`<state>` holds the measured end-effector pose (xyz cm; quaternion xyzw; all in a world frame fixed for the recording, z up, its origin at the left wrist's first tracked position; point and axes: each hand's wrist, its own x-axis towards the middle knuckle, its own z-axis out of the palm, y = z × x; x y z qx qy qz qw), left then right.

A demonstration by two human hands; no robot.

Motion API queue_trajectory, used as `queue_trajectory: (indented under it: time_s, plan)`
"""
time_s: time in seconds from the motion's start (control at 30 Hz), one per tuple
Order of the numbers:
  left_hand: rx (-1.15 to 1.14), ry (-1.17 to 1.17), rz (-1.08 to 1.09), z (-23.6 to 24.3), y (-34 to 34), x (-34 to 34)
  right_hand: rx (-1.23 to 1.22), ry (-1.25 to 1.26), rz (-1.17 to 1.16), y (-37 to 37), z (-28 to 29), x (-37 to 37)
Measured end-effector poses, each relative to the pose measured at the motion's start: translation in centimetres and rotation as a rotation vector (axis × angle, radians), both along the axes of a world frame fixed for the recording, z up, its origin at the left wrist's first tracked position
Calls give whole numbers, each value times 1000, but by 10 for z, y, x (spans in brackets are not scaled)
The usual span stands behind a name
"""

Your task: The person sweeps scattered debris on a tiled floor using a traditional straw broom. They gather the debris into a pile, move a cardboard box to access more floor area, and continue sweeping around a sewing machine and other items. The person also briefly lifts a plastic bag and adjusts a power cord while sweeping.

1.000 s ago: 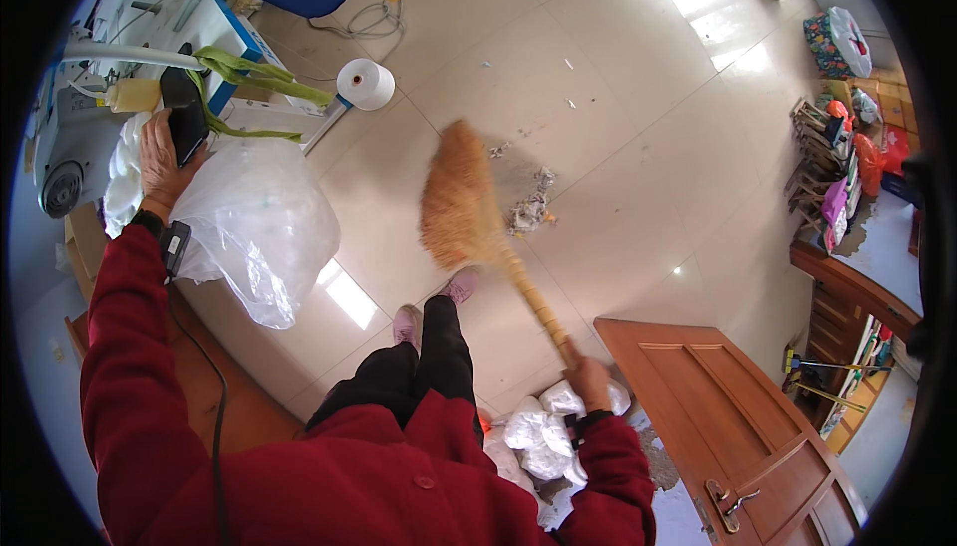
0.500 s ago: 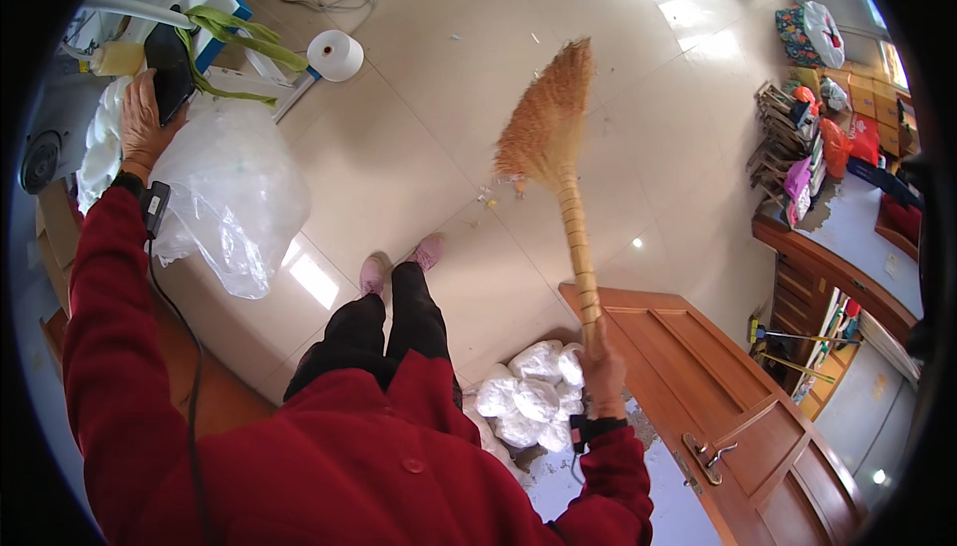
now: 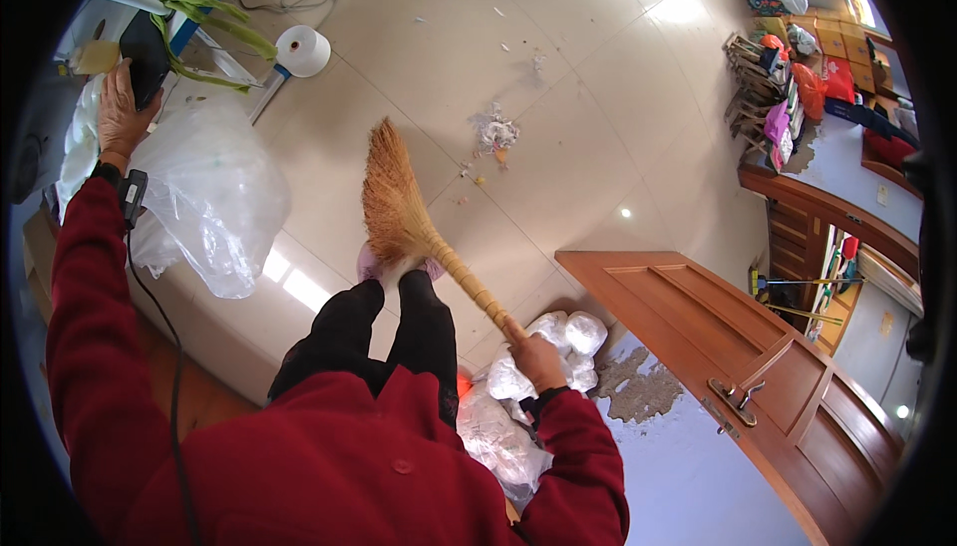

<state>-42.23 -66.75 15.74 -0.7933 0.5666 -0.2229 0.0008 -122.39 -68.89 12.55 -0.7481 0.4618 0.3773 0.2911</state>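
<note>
My right hand [image 3: 538, 359] is wrapped around the handle end of a straw broom [image 3: 464, 272]. The broom slants up to the left, its reddish-brown bristles [image 3: 387, 187] fanned out just ahead of my pink shoes [image 3: 369, 263]. A small heap of pale debris [image 3: 494, 133] lies on the tiles to the right of the bristles, with loose bits around it. On the far left, my left hand [image 3: 122, 117] grips the lower end of a smooth black object [image 3: 147, 57], whose kind I cannot make out. Below that hand is a large clear plastic bag [image 3: 221, 192].
A white thread cone [image 3: 302, 51] stands by a table leg, near green cloth strips [image 3: 214, 12]. An open wooden door [image 3: 688, 347] juts in at right. White plastic-wrapped bundles [image 3: 513, 381] sit beside my right hand. Stacked folding stools [image 3: 753, 97] and bags are farther right.
My right hand has swung the broom left and toward me, from over the floor to near my shoes. The debris heap has come into view. My left hand stays on the black object.
</note>
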Motion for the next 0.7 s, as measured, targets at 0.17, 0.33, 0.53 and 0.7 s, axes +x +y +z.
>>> queue_trajectory:
  time_s: [0.17,0.33,0.53,0.7]
  plan:
    - [5,-22,3,-2,0,3,-245,98,184,-101,-14,-38]
    - [24,-33,20,-1,1,3,-407,164,136,-218,-2,-48]
    - [31,-56,9,-2,2,7,-513,219,162,-261,25,-29]
    - [38,-7,12,-2,4,8,-596,149,-120,-182,34,-70]
